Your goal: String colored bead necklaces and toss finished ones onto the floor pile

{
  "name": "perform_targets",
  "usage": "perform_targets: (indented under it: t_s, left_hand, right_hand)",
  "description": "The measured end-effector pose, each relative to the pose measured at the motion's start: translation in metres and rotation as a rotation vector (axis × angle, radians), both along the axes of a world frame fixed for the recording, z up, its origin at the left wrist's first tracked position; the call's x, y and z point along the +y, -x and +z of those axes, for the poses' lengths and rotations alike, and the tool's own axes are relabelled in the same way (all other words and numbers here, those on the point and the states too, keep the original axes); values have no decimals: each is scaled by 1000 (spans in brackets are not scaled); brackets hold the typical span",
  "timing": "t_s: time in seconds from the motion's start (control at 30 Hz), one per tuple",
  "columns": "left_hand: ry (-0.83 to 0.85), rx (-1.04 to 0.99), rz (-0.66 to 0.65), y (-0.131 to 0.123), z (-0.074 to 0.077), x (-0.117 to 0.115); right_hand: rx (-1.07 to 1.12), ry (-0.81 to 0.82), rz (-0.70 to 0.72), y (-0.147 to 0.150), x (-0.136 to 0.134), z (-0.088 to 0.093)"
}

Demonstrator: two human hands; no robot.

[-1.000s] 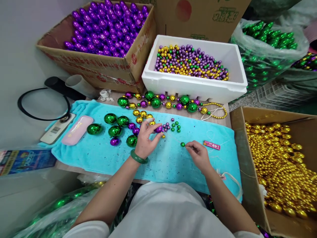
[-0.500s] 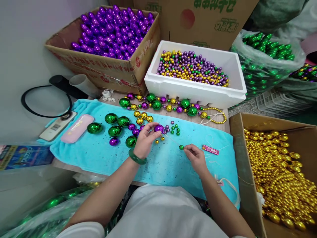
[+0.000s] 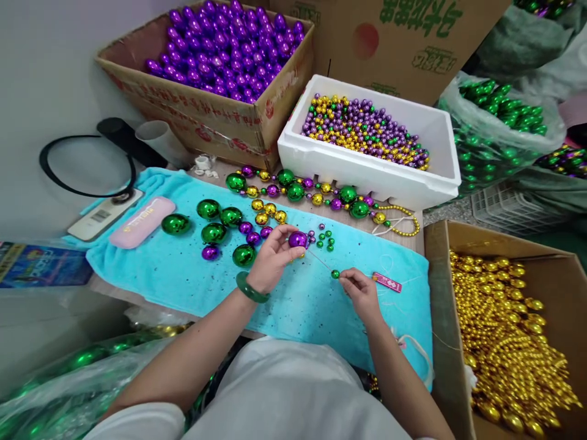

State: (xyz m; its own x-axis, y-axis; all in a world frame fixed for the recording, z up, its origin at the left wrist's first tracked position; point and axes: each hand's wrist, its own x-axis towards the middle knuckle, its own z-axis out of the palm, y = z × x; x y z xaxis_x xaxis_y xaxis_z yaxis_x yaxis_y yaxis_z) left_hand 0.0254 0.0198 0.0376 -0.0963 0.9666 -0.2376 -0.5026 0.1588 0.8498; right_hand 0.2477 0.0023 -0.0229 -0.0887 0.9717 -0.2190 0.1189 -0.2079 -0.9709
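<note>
My left hand [image 3: 271,260], with a green bangle on the wrist, pinches a purple bead [image 3: 298,239] just above the turquoise towel [image 3: 183,275]. A thin needle or thread runs from that bead to a small green bead [image 3: 335,274], which sits at the fingertips of my right hand [image 3: 362,292]. That hand is pinched shut on the thread's end. Loose green, purple and gold beads [image 3: 220,226] lie on the towel left of my left hand. A few tiny beads [image 3: 323,235] lie just beyond the purple bead. A pink tag [image 3: 387,282] lies right of my right hand.
A finished bead string [image 3: 316,195] lies along the towel's far edge. Behind it stand a cardboard box of purple beads [image 3: 229,43] and a white foam box of mixed small beads [image 3: 367,128]. A box of gold beads [image 3: 509,330] is at right, a pink case [image 3: 140,221] at left.
My left hand has lifted the purple bead off the pile and brought it to the needle tip. My right hand has hardly moved. The camera has shifted slightly.
</note>
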Motion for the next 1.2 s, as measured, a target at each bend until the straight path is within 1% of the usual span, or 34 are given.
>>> perform_targets:
  t_s: [0.17,0.3,0.43,0.53,0.6,0.67,0.8,0.87,0.97,1.1,1.2]
  left_hand:
    - [49,-37,6,2,1,1]
    - [110,-160,-34,3,-2,2]
    - [48,-98,12,2,-4,0]
    - [16,-116,-59,1,-1,-4]
    - [-21,-127,-130,0,2,-7]
    - [-94,-94,-171,-2,6,-10]
    - [-276,89,-139,-9,12,-16]
    - [-323,148,-119,-11,14,-18]
    - [-323,128,-115,-12,14,-18]
    - [-287,78,-95,-10,10,-19]
    - [-247,43,-110,-10,8,-21]
  right_hand:
    - [-8,6,-5,2,-1,4]
    - [-1,32,25,1,0,7]
    - [-46,-72,0,-2,0,10]
    - [-47,-124,13,-6,0,9]
    - [-14,-118,21,-8,1,6]
    - [37,-83,22,-9,1,3]
    - [92,-34,24,-7,1,-2]
    - [100,-42,30,-6,1,-4]
    - [131,-39,43,-6,0,-7]
    - [191,11,62,-8,-1,-16]
    - [206,35,80,-6,-2,-20]
